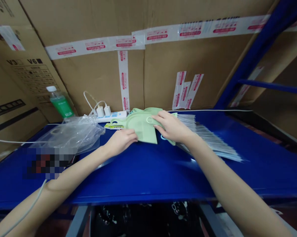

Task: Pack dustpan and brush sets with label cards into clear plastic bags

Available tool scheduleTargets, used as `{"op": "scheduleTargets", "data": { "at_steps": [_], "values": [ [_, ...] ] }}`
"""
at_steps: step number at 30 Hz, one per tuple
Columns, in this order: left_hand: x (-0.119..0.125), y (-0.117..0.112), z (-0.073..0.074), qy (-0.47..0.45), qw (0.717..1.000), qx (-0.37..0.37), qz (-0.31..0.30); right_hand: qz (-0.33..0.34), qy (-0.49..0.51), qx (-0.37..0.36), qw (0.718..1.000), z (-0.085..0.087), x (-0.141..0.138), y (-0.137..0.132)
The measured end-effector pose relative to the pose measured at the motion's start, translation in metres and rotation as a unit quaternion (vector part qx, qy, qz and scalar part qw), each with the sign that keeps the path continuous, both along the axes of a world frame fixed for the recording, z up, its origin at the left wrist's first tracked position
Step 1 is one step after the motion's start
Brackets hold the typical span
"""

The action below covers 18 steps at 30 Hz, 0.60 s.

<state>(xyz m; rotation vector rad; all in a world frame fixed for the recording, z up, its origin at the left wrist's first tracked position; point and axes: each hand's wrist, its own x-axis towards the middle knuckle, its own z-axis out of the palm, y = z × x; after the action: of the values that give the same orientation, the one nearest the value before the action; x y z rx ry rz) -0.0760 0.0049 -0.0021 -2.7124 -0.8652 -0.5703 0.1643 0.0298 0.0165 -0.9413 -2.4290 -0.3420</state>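
Note:
A stack of pale green plastic dustpans (141,123) lies on the blue table (148,174) near the back wall of cardboard. My left hand (121,140) rests on the near left edge of the top green piece, fingers curled against it. My right hand (172,126) lies over the right side of the stack, thumb and fingers closed on the looped green handle. A bit of light blue plastic (163,137) peeks out under my right hand.
A pile of clear plastic sleeves (212,140) fans out to the right. Crumpled clear bags (71,135) lie to the left, with a green bottle (61,102) and a white power strip with chargers (109,115) behind. Taped cardboard boxes (143,65) and a blue shelf post (252,56) stand at the back.

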Motion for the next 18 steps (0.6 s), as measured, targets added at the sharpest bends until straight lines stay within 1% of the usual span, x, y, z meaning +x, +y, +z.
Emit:
{"op": "scheduleTargets", "data": {
  "at_steps": [1,2,4,6,8,11,14,16,18],
  "values": [
    [-0.004,-0.01,-0.002,0.009,1.0,0.006,-0.016,0.004,-0.004,-0.002,1.0,-0.001,-0.001,0.0],
    [-0.007,-0.019,-0.004,0.03,0.998,0.036,-0.038,0.008,-0.008,-0.003,1.0,-0.002,-0.003,0.0],
    [-0.012,-0.037,-0.007,0.068,0.993,0.08,-0.061,0.013,-0.014,-0.005,1.0,-0.004,-0.007,-0.002],
    [-0.017,-0.051,-0.01,0.095,0.988,0.086,-0.085,0.019,-0.022,-0.006,1.0,-0.005,-0.012,-0.006],
    [-0.02,-0.061,-0.013,0.102,0.986,0.082,-0.103,0.028,-0.03,-0.01,0.999,-0.006,-0.019,-0.011],
    [-0.022,-0.069,-0.019,0.084,0.988,0.078,-0.105,0.052,-0.04,-0.025,0.998,-0.008,-0.033,-0.021],
    [-0.02,-0.072,-0.024,0.063,0.991,0.067,-0.102,0.086,-0.045,-0.056,0.994,-0.009,-0.05,-0.033],
    [-0.02,-0.074,-0.023,0.053,0.991,0.054,-0.113,0.107,-0.041,-0.079,0.99,-0.01,-0.062,-0.04],
    [-0.022,-0.076,-0.017,0.033,0.99,0.045,-0.132,0.125,-0.031,-0.097,0.987,-0.013,-0.072,-0.044]
  ]
}}
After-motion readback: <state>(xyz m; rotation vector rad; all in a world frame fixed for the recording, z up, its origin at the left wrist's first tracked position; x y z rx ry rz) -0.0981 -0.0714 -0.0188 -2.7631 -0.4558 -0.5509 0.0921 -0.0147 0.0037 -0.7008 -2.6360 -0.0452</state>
